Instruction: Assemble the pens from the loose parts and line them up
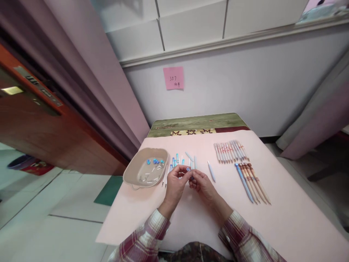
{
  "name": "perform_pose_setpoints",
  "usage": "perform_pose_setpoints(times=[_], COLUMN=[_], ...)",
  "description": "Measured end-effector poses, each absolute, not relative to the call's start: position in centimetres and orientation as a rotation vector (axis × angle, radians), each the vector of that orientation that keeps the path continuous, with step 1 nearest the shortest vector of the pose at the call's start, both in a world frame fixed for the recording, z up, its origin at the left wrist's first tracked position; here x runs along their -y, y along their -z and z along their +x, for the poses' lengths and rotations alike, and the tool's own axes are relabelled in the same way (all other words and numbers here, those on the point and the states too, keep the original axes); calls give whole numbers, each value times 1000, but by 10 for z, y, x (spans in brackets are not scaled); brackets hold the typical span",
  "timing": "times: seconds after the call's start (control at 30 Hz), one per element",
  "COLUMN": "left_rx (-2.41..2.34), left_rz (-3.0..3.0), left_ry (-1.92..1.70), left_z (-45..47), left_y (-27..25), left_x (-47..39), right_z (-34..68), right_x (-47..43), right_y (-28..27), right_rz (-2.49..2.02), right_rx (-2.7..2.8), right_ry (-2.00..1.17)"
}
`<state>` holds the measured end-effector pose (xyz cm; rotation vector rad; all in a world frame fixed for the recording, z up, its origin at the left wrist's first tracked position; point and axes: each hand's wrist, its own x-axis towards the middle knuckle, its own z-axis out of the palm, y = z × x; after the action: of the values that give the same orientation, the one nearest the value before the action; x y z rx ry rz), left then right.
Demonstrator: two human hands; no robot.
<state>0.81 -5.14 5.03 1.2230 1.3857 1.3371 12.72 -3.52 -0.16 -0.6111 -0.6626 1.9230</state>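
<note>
My left hand (176, 182) is closed, its thumb and fingers pinching a small blue pen part (188, 169). Close against it, my right hand (204, 185) is also closed, with its fingertips at a dark blue bit mostly hidden by the fingers. Just beyond both hands lie several loose blue pen barrels (177, 157) and white pieces, some covered by my left hand. A light blue pen piece with a pale tip (211, 171) rests alone to the right of my right hand. White refills with dark tips (164, 178) lie left of my left hand.
A beige bin (128, 174) at the left holds blue pieces and small white parts. To the right are a row of patterned pens (231, 151) and, nearer, several brown-topped pens (257, 182) beside a blue pen (244, 183). Pink paper (286, 225) covers the table before the wall.
</note>
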Motion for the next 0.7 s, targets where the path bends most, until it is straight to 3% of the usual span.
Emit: perform_pose_setpoints(times=[0.3, 0.5, 0.7], left_rx=[-1414, -1717, -1990], left_rz=[1316, 1344, 1696], left_ry=[-1309, -1446, -807], left_z=[-12, -102, -168], left_y=[-57, -87, -72], left_x=[58, 36, 15], right_z=[135, 141, 134], right_x=[34, 30, 32], right_y=[3, 5, 11], right_rz=[-651, -710, -687], right_rx=[751, 651, 664], right_ry=[-1936, -1878, -1911])
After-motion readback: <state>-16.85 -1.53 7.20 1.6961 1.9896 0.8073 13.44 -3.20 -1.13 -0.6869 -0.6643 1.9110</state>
